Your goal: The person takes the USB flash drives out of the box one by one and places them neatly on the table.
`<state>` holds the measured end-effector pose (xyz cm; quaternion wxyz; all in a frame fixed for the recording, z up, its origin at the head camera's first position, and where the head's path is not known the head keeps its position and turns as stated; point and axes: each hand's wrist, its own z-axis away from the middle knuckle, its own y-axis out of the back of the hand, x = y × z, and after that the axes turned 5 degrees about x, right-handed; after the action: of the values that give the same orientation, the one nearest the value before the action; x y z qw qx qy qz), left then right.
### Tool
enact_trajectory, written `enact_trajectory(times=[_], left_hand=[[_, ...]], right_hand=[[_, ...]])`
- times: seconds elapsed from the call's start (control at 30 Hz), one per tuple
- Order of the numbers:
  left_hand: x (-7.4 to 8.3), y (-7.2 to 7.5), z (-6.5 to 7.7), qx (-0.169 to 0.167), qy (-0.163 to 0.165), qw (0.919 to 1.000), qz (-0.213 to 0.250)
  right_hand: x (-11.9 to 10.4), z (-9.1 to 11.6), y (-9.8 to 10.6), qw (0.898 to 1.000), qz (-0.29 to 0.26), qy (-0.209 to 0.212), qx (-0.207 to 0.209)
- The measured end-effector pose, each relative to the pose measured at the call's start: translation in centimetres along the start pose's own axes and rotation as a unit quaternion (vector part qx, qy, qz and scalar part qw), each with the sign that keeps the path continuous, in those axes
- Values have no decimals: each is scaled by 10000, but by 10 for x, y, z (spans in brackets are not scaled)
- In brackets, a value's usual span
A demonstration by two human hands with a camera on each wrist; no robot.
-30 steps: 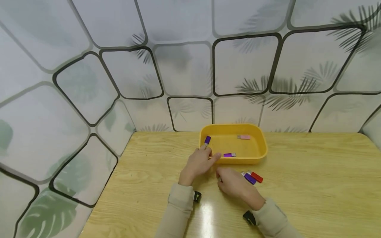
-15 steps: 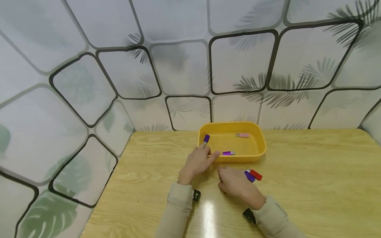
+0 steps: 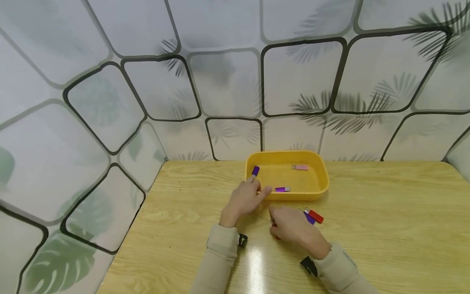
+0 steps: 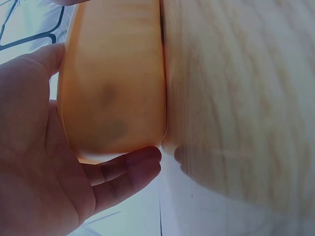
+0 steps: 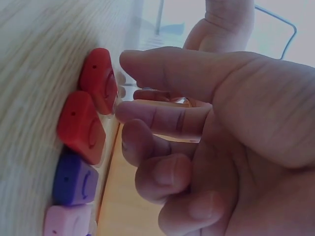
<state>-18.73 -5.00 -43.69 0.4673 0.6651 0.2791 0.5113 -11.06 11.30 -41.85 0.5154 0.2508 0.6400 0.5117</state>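
Note:
My left hand [image 3: 243,202] grips the front left corner of a yellow plastic tray [image 3: 290,196]. In the left wrist view, fingers [image 4: 140,162] lie against the tray's outer wall. Low over the table in front of the tray is my right hand [image 3: 295,226]. Its thumb and index finger are stretched and apart, the others curled with nothing in them. In the right wrist view, a red USB stick [image 5: 99,81] lies near those fingertips, beside another red USB stick [image 5: 82,127], a purple USB stick [image 5: 75,179] and a pink USB stick [image 5: 66,220]. The hand hides most of this row from the head view.
Inside the tray lie a pink USB stick [image 3: 301,167], a bright purple one with a metal plug [image 3: 282,189] and a dark purple stick [image 3: 255,171]. Right of my right hand, a red stick [image 3: 315,216] lies on the wooden table [image 3: 385,228]. A patterned wall [image 3: 293,81] rises behind.
My right hand has shifted slightly to the right, covering more of the purple stick. A bit of red now shows beneath its thumb side. My left hand stays on the tray.

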Motion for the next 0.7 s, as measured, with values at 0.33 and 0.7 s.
enact_trajectory(times=[0.33,0.7], left_hand=[[1,1,0,-45,35,10000,9],[0,-1,0,-13,64,10000,46]], right_hand=[[2,-1,-1,9998,-19,-114,-165],[2,-1,0,9997,85,-110,-188]])
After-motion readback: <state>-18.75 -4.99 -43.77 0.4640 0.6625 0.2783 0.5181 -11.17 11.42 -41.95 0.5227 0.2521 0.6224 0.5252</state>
